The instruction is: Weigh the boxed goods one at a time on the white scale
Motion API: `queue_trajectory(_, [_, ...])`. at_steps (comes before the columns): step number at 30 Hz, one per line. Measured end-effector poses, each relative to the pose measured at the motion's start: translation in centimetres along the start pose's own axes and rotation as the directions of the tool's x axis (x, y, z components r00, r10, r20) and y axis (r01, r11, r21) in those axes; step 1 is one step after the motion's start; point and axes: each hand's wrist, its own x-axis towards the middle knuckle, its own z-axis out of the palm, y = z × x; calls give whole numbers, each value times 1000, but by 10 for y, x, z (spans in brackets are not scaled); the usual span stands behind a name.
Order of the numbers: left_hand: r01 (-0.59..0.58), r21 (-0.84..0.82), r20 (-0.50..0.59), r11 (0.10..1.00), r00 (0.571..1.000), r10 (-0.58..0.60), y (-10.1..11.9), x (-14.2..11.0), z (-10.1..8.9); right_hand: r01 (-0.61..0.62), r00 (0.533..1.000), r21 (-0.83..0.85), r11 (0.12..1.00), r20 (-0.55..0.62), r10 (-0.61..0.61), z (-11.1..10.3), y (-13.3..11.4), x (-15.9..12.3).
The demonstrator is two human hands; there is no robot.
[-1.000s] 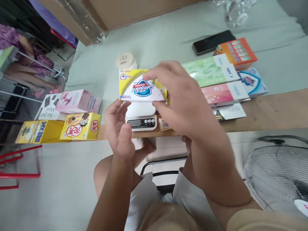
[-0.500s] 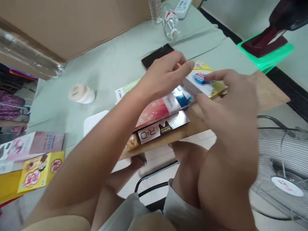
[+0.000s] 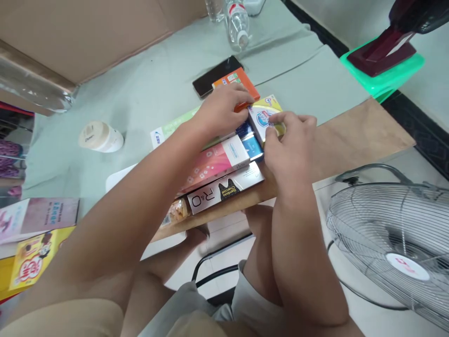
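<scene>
My right hand (image 3: 291, 142) grips a small yellow-and-white box (image 3: 261, 117) with a blue oval logo, thumb and fingers on its right part. The box lies against the right end of a cluster of packages. My left hand (image 3: 224, 108) is closed at the box's left side, fingers curled by a reddish-orange edge; what they hold is mostly hidden. An orange box (image 3: 247, 82) lies just beyond it. Closer to me are a blue box (image 3: 253, 148), a pink box (image 3: 219, 161) and a silver-and-black toothpaste box (image 3: 226, 188). A green-and-white package (image 3: 171, 125) is partly under my left forearm.
A black phone (image 3: 210, 77) lies behind the orange box. Plastic bottles (image 3: 237, 25) stand at the back, a cream-lidded jar (image 3: 101, 137) at left. A wire fan (image 3: 396, 238) is right of the table's wooden edge (image 3: 358, 133). Snack boxes (image 3: 35, 257) sit at lower left.
The yellow-and-white box has come down and left against the other packages, with my right hand still on it. My left hand has drawn slightly left, and its fingers have curled in.
</scene>
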Motion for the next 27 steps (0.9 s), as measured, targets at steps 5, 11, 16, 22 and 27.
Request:
queue_trajectory(5, [208,-193,-39,959,975,-219,17,4,-1,15,1000,-62,998,23,-14,1,5,5])
queue_trajectory(11, [200,-1,-204,980,959,-196,59,-30,-45,182,980,141,973,-109,-167,-40,-35,-12])
queue_trajectory(16, [278,-49,-409,959,871,-273,84,-144,-82,491,452,478,728,574,-682,-42,-103,-98])
queue_trajectory(22, [572,-322,-579,754,511,-635,112,-313,-57,534,-557,677,506,732,-392,25,-97,-297])
queue_trajectory(27, [589,-387,-604,709,420,-678,114,-381,-28,566,-693,645,513,710,-128,37,-31,-401])
